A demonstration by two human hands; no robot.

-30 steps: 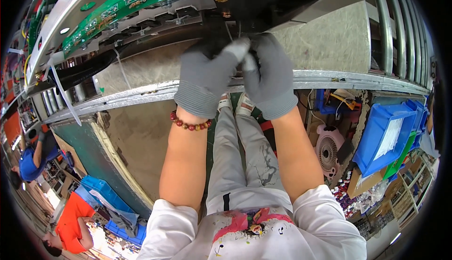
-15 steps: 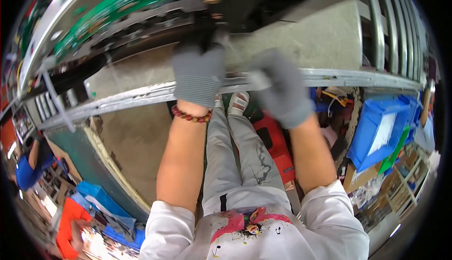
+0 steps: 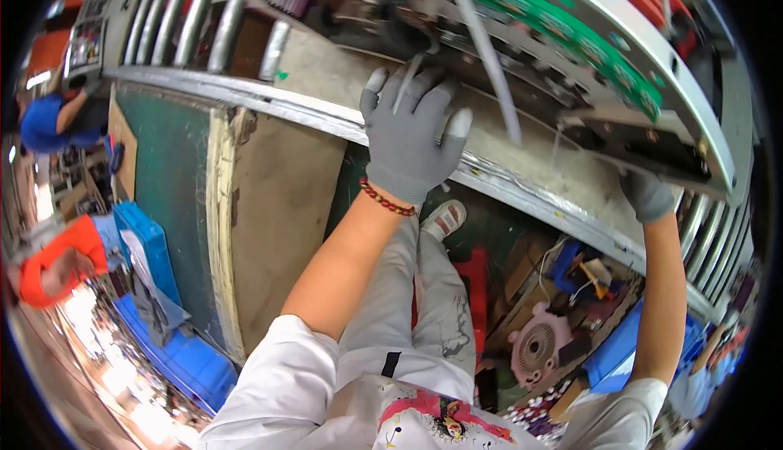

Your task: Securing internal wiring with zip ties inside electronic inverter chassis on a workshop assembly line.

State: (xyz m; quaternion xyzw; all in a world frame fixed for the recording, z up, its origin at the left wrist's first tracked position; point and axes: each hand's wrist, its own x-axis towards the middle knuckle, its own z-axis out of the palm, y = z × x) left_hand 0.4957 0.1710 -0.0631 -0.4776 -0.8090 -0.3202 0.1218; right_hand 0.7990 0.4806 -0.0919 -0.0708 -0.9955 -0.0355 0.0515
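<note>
My left hand (image 3: 410, 136), in a grey glove with pale fingertips, has its fingers spread at the near side of a large metal-framed unit (image 3: 693, 67). A thin pale strip (image 3: 408, 83) crosses its fingers; whether they touch it I cannot tell. Inside the unit are a long green circuit board (image 3: 563, 38) and dark parts. My right hand (image 3: 650, 196), also gloved, is at the unit's lower right corner, just below a dark plate (image 3: 644, 144). The unit hides its fingers. A blurred, translucent strip (image 3: 485, 50) hangs down between the hands.
The unit rests on a worktop with a metal edge (image 3: 522, 193), between rollers (image 3: 192, 22) at left and more at right. Below are a pink fan (image 3: 540, 344), a red stool-like object (image 3: 473, 287) and blue bins (image 3: 175, 352). People (image 3: 57, 120) work at far left.
My view has turned, so the unit's green board now shows toward the right. My left fingers have spread. My right hand, blurred near the worktop edge before, has moved right to the unit's corner.
</note>
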